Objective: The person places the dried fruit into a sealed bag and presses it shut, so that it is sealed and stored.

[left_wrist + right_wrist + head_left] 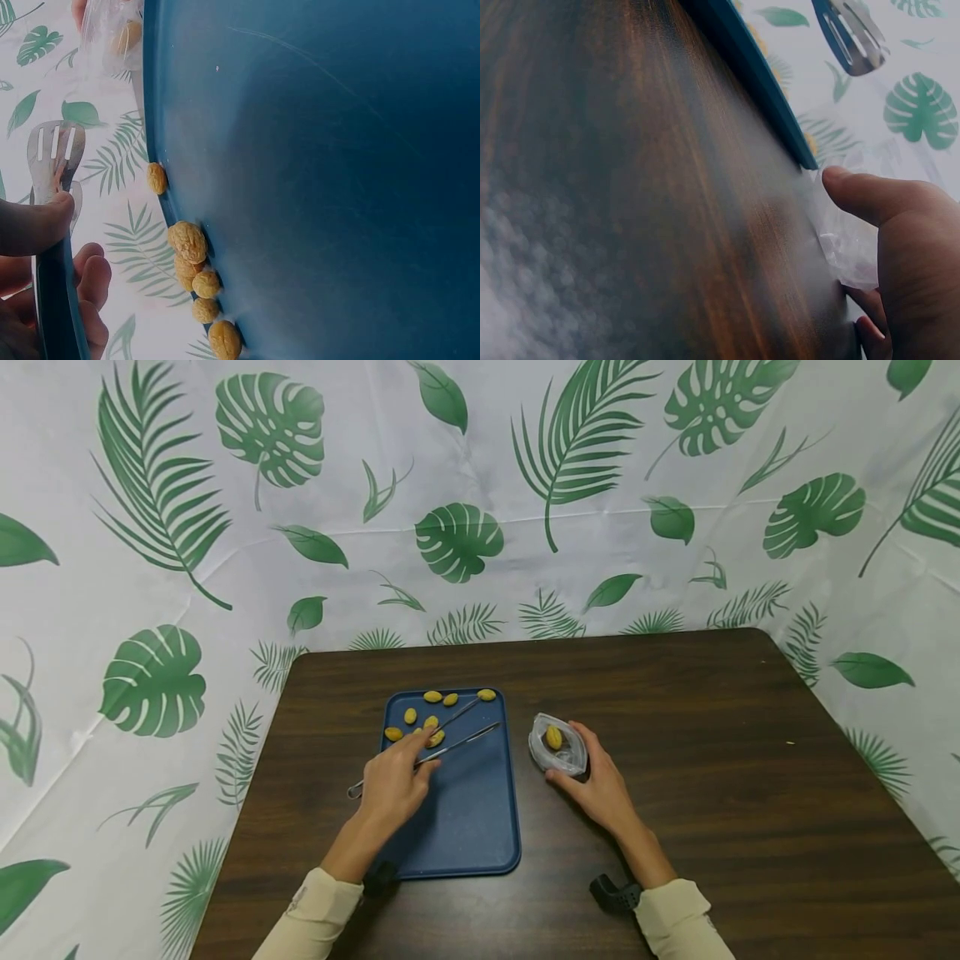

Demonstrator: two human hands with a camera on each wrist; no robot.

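My left hand grips metal tongs over the blue tray. Their arms are spread apart, and one tip overlaps a fruit at the tray's far corner. The left wrist view shows the slotted tong head, with my thumb on the handle. Several wrinkled yellow-brown fruits lie toward the tray's far end, some partly behind my left fingers. To the right of the tray, my right hand holds a clear plastic bag by its side, its mouth facing up. One such fruit shows inside the bag.
The tray and bag are on a dark wooden table. A white cloth with green leaf prints hangs behind it. A small yellowish fleck lies on the table at right. Dark bands circle both wrists.
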